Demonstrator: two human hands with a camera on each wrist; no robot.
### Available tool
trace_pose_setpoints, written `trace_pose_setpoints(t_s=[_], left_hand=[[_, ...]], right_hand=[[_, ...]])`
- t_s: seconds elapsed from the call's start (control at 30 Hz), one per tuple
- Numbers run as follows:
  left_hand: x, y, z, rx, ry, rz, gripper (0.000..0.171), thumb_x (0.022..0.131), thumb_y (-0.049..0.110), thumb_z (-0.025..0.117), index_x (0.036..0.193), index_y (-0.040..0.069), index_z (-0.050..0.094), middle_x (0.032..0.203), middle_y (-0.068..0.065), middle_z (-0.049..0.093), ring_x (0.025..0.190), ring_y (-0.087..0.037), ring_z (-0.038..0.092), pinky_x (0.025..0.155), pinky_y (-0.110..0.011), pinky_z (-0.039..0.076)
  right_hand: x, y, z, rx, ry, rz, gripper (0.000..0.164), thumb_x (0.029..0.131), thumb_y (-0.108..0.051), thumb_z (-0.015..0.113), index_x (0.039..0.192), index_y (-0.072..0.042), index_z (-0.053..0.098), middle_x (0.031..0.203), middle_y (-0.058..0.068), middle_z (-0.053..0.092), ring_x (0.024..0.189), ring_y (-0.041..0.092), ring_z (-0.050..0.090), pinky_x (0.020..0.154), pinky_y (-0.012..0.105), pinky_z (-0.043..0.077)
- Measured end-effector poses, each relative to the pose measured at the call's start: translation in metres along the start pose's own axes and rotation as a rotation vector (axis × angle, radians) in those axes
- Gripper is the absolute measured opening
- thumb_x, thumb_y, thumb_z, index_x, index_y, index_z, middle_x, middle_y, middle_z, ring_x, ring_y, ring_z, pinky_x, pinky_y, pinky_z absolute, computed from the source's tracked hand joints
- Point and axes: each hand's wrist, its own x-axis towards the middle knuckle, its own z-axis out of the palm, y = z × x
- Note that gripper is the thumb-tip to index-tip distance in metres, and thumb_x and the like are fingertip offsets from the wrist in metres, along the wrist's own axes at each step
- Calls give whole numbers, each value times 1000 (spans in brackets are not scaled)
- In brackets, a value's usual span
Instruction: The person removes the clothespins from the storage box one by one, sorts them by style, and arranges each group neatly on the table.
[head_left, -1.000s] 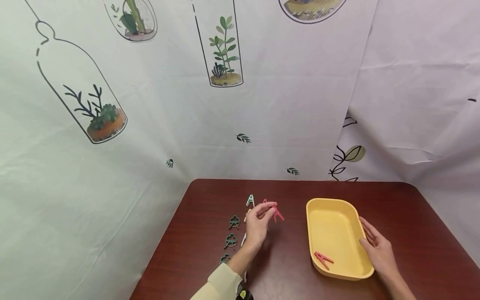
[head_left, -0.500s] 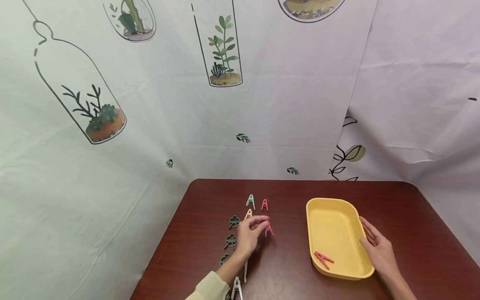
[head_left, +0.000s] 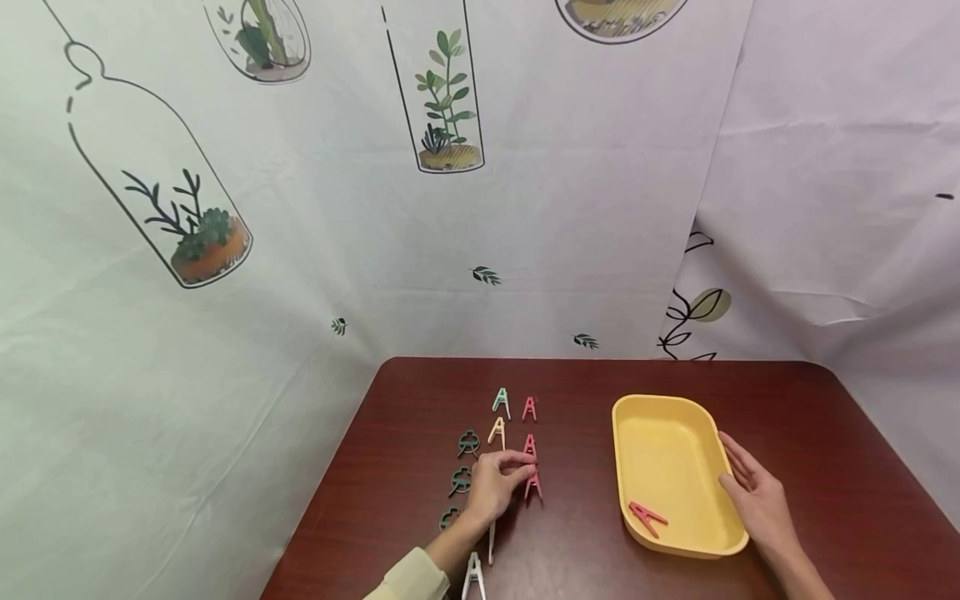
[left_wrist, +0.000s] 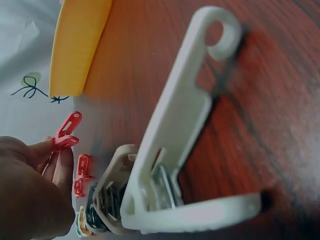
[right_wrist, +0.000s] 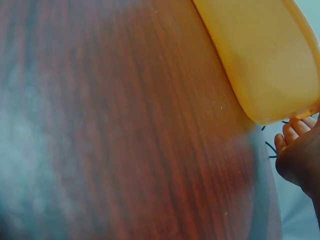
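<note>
In the head view my left hand [head_left: 497, 485] pinches a red clothespin [head_left: 533, 485] between thumb and fingertips, its legs pointing toward me, low over the table. Just beyond it lies a second red clothespin [head_left: 530, 446], and a third, smaller-looking red clothespin [head_left: 529, 408] farther back. The left wrist view shows the pinched red clothespin [left_wrist: 65, 134] beyond my knuckles. My right hand [head_left: 761, 500] grips the right rim of a yellow plastic tub [head_left: 675, 458], thumb over the edge and fingers along the outer wall. Inside the tub, near its front left corner, lies another red clothespin [head_left: 647, 519].
Left of the red row lie a mint clothespin [head_left: 502, 402], a cream clothespin [head_left: 497, 430] and a white clothespin [head_left: 474, 577]. Several dark green round clips [head_left: 462, 481] form a column farther left, partly behind my left arm. A printed cloth [head_left: 420, 250] hangs behind the brown table [head_left: 585, 533].
My left hand has moved left and toward me with the red clothespin, lining it up with the other red ones. My right hand and the tub have stayed put.
</note>
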Motion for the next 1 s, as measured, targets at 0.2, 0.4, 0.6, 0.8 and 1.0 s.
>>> trace_pose_setpoints(t_s=[0.2,0.4,0.6,0.8,1.0], left_hand=[[-2,-3,0,38,-21,10,7,90,5,84,97,5,84,84,-2,80,76,-7,75,62,-20,56],[-4,-4,0,167,-10,58,6,89,6,85,94,6,83,82,2,80,72,-4,74,62,-21,54],[-6,-5,0,236,8,124,6,88,5,85,93,7,83,82,3,80,72,-3,73,62,-20,54],[-5,-6,0,342,51,192,7,87,9,87,93,11,83,82,6,79,74,-1,71,64,-24,55],[1,1,0,442,101,249,9,88,11,86,96,14,84,86,6,80,79,-6,73,66,-30,56]], right_hand=[[0,0,0,-7,1,0,55,104,6,57,157,7,42,144,-25,49,120,-25,44,93,3,41],[0,0,1,-6,5,-5,55,104,7,57,157,8,42,142,-28,50,120,-25,45,93,3,41],[0,0,1,-4,6,-9,55,103,8,57,157,8,43,142,-28,50,120,-24,45,93,3,41],[0,0,0,-11,7,-3,55,104,7,57,157,8,43,142,-28,49,120,-25,44,93,2,41],[0,-1,0,-11,6,1,55,104,6,58,157,8,42,142,-28,49,120,-25,44,93,2,41]])
